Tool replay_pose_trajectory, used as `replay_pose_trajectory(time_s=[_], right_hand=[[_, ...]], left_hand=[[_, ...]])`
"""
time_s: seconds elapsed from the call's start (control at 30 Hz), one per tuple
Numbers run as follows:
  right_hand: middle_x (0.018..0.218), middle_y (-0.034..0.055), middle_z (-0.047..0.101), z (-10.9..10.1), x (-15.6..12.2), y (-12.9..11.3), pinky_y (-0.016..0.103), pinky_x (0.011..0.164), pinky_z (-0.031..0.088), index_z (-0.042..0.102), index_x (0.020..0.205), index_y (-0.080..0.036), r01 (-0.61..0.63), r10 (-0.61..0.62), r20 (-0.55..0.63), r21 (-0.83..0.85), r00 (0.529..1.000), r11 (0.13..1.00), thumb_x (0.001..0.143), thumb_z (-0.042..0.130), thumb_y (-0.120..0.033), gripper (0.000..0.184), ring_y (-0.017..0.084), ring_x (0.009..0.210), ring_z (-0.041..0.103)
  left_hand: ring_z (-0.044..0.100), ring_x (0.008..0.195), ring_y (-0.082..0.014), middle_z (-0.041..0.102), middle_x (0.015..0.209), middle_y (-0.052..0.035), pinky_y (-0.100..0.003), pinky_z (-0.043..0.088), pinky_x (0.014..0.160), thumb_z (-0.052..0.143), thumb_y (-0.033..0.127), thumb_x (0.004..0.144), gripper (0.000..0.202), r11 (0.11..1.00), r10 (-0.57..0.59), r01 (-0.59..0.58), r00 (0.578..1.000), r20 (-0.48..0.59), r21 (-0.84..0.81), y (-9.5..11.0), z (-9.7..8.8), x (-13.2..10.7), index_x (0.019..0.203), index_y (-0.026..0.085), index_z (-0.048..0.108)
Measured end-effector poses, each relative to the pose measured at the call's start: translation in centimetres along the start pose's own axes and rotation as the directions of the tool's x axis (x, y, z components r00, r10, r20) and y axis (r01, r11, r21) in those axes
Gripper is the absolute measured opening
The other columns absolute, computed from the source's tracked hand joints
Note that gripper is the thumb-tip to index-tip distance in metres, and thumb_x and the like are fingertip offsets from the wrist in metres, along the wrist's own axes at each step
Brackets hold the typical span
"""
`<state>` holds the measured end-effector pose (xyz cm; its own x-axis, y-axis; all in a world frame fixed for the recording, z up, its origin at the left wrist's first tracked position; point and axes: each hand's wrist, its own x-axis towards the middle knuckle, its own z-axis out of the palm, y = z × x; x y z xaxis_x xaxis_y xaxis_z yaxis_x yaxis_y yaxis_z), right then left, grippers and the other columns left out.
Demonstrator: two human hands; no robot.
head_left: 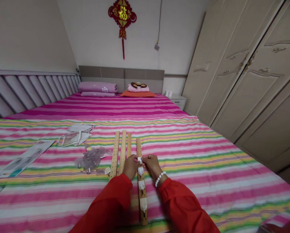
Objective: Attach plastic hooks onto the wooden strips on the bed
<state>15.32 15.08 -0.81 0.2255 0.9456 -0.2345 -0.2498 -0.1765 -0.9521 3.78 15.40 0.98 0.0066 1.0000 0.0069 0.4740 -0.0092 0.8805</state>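
Several long wooden strips with holes lie side by side on the striped bed sheet [208, 168]. The rightmost strip [142, 194] carries three white hooks [141, 185] along its near half. My left hand [131, 165] and my right hand [151, 164] meet over this strip, both pinching a small white hook [139, 160] against the wood. A white bead bracelet sits on my right wrist. Both arms wear red sleeves. The other strips [122, 150] lie just left of my left hand.
A pile of clear plastic bags with small parts [91, 159] lies left of the strips. Further left are empty packaging [75, 136] and a long printed card [23, 159]. Pillows [97, 88] are at the headboard. A wardrobe [251, 74] lines the right side.
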Motion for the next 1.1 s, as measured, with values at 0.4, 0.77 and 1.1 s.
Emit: replay_pose_trajectory(time_s=[0.4, 0.77, 1.1], right_hand=[[0.033, -0.0055, 0.051, 0.1, 0.1, 0.4, 0.020, 0.035, 0.037, 0.053, 0.049, -0.018, 0.000, -0.001, -0.031, -0.021, 1.000, 1.000, 0.054, 0.068, -0.019, 0.016, 0.008, 0.031, 0.044], [0.032, -0.0077, 0.047, 0.2, 0.2, 1.4, 0.021, 0.034, 0.036, 0.047, 0.051, -0.021, 0.038, -0.051, -0.099, -0.127, 0.994, 0.991, 0.055, 0.067, -0.031, 0.023, 0.010, 0.031, 0.044], [0.035, -0.0069, 0.046, 0.4, 1.3, 2.2, 0.022, 0.039, 0.031, 0.045, 0.042, -0.022, 0.097, -0.159, -0.174, -0.321, 0.972, 0.942, 0.054, 0.065, -0.025, 0.023, 0.012, 0.041, 0.048]], left_hand=[[0.059, 0.063, -0.0114, 0.064, 0.069, -0.0016, -0.021, 0.045, 0.061, 0.059, 0.004, 0.065, 0.026, 0.998, 0.069, -0.069, 0.998, -0.005, 0.006, -1.3, 0.4, 0.5, 0.087, 0.012, 0.070], [0.057, 0.064, -0.0142, 0.063, 0.061, -0.0022, -0.023, 0.040, 0.062, 0.058, 0.012, 0.072, 0.015, 0.958, 0.198, -0.219, 0.973, 0.120, 0.188, -0.6, -0.5, -0.1, 0.068, 0.015, 0.073], [0.065, 0.078, -0.0237, 0.069, 0.075, -0.0127, -0.029, 0.040, 0.068, 0.054, 0.027, 0.082, 0.022, 0.839, 0.107, -0.192, 0.975, 0.192, 0.508, 0.8, -1.1, -0.8, 0.076, 0.017, 0.072]])
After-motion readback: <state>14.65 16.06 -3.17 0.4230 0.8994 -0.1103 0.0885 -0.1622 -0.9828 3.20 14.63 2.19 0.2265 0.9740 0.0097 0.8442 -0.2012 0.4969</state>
